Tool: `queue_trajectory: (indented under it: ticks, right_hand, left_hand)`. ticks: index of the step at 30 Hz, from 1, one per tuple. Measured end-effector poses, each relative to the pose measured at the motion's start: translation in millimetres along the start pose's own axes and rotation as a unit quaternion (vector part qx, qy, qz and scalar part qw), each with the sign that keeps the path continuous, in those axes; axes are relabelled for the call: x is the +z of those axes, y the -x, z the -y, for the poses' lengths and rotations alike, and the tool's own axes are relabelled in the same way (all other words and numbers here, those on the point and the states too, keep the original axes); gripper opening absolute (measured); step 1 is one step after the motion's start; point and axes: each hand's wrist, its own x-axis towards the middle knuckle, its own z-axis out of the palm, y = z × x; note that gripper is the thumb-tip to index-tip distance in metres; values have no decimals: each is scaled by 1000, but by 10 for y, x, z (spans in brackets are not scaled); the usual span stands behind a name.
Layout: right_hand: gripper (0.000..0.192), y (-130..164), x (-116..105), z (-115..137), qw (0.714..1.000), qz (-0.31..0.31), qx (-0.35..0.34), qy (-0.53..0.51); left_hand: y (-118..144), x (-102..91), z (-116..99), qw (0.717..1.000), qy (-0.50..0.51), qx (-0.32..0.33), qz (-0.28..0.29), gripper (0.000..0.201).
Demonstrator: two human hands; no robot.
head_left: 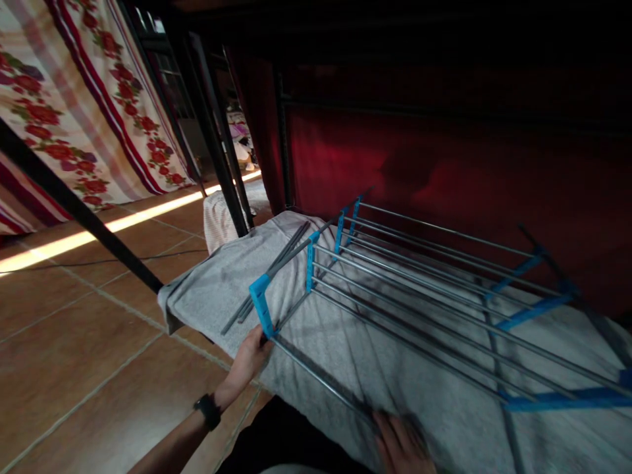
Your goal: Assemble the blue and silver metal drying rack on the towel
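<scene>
A folding drying rack [424,276] with thin metal rods and blue plastic joints lies over a grey towel [222,276] that hangs across it. My left hand [249,359], a black watch on its wrist, grips the rack's near rail just below a blue corner piece [261,304]. At the bottom edge of the view my right hand [402,444] looks blurred and rests on the towel beside the same near rail; its grip cannot be told.
Brown floor tiles [74,342] spread to the left, crossed by a bright strip of light. A floral curtain [74,99] hangs at upper left. Black metal posts [212,131] stand behind the rack. Dark red fabric [444,164] fills the background.
</scene>
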Motion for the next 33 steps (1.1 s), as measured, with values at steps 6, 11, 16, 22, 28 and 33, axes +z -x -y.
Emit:
queue_trajectory:
  ticks: [6, 11, 16, 22, 28, 33]
  right_hand:
    - [49, -904, 27, 836, 989, 125, 17, -78]
    - [57, -1170, -29, 1014, 978, 164, 37, -120]
    - [60, -1121, -91, 800, 962, 163, 42, -212]
    - [53, -1127, -125, 813, 962, 168, 58, -207]
    - [46, -1134, -169, 835, 963, 172, 89, -189]
    - [47, -1064, -117, 825, 975, 157, 81, -137]
  left_hand:
    - [-56, -43, 0, 1000, -10, -9, 7, 28]
    - [-92, -49, 77, 1000, -12, -28, 8, 34]
    - [-152, -38, 170, 999, -28, -43, -13, 39]
    - [-199, -35, 183, 999, -32, -12, -10, 47]
    - [62, -83, 167, 1000, 27, -15, 0, 55]
    - [492, 20, 5, 989, -82, 105, -61, 34]
